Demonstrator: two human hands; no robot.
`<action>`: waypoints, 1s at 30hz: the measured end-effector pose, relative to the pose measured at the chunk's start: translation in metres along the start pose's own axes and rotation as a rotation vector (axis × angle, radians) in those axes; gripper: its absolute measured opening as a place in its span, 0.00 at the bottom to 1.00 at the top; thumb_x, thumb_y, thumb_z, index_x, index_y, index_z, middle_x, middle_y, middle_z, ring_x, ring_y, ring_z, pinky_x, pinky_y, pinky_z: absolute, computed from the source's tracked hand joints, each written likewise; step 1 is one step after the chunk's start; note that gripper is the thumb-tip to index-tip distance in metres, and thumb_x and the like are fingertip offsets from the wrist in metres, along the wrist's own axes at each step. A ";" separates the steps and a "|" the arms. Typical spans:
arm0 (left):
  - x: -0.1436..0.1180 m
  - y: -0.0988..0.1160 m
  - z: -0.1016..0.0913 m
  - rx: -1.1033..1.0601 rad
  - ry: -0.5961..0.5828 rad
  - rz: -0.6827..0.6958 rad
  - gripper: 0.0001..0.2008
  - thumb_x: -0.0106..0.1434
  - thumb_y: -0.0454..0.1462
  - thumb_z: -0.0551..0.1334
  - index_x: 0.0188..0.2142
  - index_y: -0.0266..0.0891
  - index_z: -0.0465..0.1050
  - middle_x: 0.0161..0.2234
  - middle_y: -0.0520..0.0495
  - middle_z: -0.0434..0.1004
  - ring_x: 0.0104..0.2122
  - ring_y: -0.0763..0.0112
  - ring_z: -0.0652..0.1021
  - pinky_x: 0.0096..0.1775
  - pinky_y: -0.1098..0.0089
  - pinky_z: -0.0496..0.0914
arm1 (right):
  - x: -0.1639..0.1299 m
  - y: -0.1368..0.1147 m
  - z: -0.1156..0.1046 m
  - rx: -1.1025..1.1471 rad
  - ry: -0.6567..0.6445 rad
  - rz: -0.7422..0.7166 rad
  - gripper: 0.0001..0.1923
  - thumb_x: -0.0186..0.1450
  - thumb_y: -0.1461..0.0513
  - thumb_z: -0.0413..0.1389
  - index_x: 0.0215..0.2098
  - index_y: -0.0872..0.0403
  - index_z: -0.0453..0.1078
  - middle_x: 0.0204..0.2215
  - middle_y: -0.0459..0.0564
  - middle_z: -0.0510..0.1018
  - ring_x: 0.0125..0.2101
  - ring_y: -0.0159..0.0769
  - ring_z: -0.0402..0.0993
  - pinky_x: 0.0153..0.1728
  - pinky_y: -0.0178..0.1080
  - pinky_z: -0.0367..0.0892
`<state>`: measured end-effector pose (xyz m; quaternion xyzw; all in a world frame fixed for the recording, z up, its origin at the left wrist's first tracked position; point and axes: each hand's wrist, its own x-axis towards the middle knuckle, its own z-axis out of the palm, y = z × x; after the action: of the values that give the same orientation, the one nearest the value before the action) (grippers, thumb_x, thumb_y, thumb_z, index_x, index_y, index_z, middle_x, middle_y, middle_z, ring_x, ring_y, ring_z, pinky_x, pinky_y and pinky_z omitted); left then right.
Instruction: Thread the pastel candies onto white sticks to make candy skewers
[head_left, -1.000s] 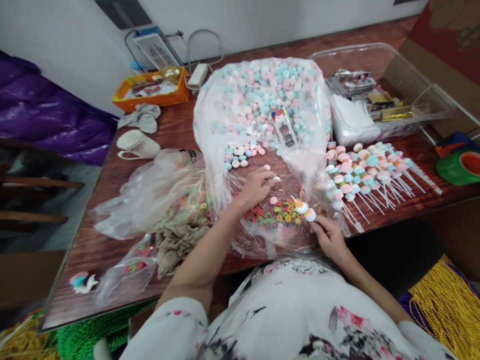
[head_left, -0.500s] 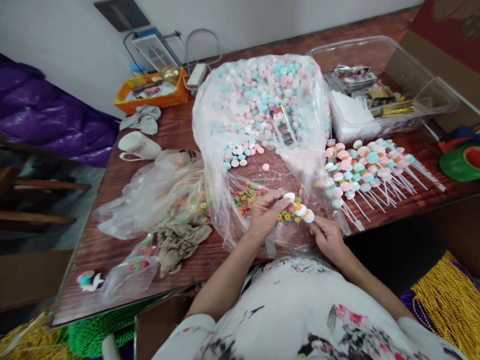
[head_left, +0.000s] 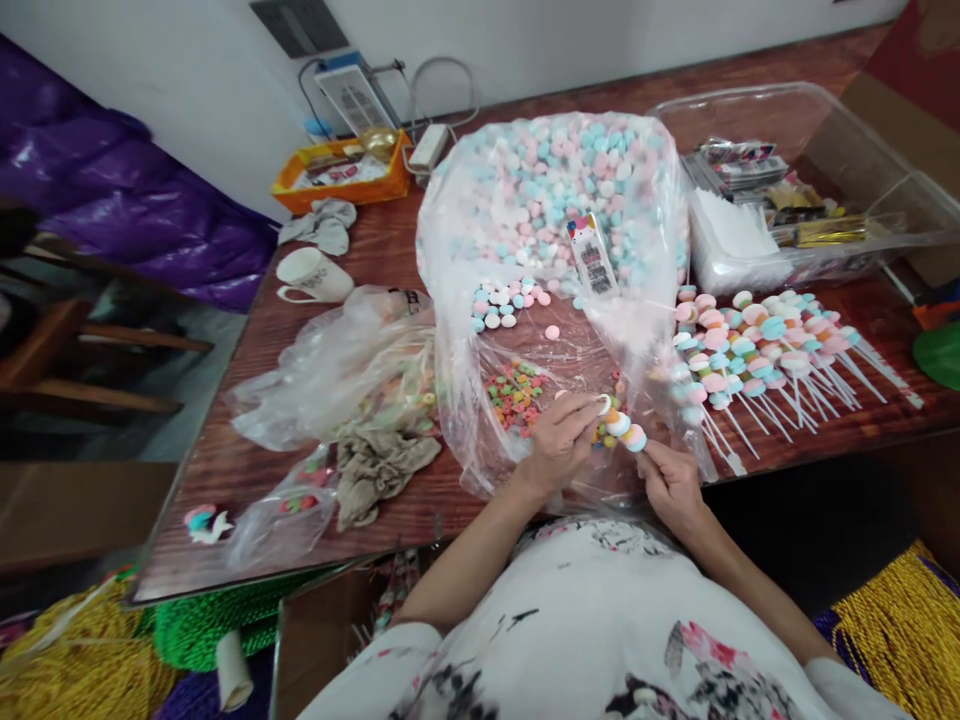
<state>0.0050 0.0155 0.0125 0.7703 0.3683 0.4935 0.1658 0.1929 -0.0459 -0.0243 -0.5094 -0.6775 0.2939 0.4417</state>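
Note:
My right hand (head_left: 671, 485) is closed on the lower end of a marshmallow skewer (head_left: 621, 426), which has pastel marshmallows and orange rings threaded on it. At the skewer's upper end, my left hand (head_left: 561, 440) pinches a white marshmallow (head_left: 603, 404), partly covered by the fingers. Below and behind the hands, small coloured candy rings (head_left: 514, 392) lie on clear plastic. A large clear bag of pink, blue and white marshmallows (head_left: 555, 180) stands beyond, with several loose marshmallows (head_left: 502, 305) at its mouth. Finished-looking marshmallow skewers (head_left: 765, 345) are heaped to the right, white sticks toward me.
A clear plastic bin (head_left: 810, 268) with packets sits at the back right. On the left are a white mug (head_left: 315, 277), crumpled plastic bags (head_left: 322, 370), a brown cloth (head_left: 382, 470) and an orange tray (head_left: 345, 190). A printed packet (head_left: 591, 255) lies on the marshmallow bag.
The camera view has turned left, so everything sits further right. My left fingers now cover more of the white marshmallow at the skewer's end. My right hand keeps its hold.

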 end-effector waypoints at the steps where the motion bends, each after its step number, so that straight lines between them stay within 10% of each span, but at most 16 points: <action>1: -0.001 0.002 0.004 -0.041 0.010 -0.016 0.13 0.64 0.30 0.61 0.47 0.42 0.75 0.42 0.43 0.80 0.42 0.68 0.80 0.44 0.63 0.76 | -0.002 0.001 0.000 0.003 0.003 0.005 0.10 0.67 0.66 0.49 0.33 0.53 0.71 0.19 0.43 0.68 0.19 0.31 0.63 0.24 0.35 0.59; 7: -0.006 0.010 0.017 -0.098 -0.154 -0.064 0.12 0.67 0.33 0.58 0.48 0.41 0.74 0.41 0.41 0.81 0.41 0.66 0.80 0.45 0.61 0.75 | -0.006 0.003 -0.002 0.023 0.032 0.077 0.14 0.67 0.65 0.49 0.23 0.52 0.63 0.18 0.43 0.65 0.19 0.30 0.61 0.24 0.35 0.57; 14: -0.001 -0.019 -0.024 0.207 -0.155 -0.232 0.15 0.67 0.38 0.58 0.53 0.41 0.71 0.43 0.42 0.79 0.43 0.64 0.77 0.47 0.61 0.71 | 0.000 0.003 -0.001 0.101 0.068 0.162 0.15 0.68 0.63 0.50 0.23 0.52 0.63 0.19 0.43 0.66 0.21 0.31 0.62 0.25 0.35 0.58; 20: 0.004 -0.044 -0.030 0.505 -0.490 -0.190 0.10 0.63 0.30 0.57 0.34 0.39 0.78 0.35 0.42 0.75 0.40 0.60 0.72 0.43 0.60 0.68 | 0.003 0.003 0.001 0.034 0.027 0.100 0.14 0.67 0.64 0.50 0.23 0.53 0.64 0.18 0.42 0.66 0.20 0.30 0.63 0.25 0.34 0.58; 30: 0.008 -0.048 -0.027 0.230 -0.259 -0.300 0.09 0.65 0.35 0.59 0.36 0.38 0.78 0.35 0.43 0.76 0.38 0.63 0.74 0.44 0.60 0.69 | 0.001 0.004 0.004 -0.036 -0.019 -0.073 0.09 0.69 0.67 0.48 0.38 0.54 0.71 0.23 0.45 0.70 0.23 0.32 0.67 0.26 0.34 0.61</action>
<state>-0.0365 0.0506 -0.0001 0.7776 0.5082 0.3150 0.1946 0.1912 -0.0435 -0.0294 -0.4894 -0.7049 0.2703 0.4365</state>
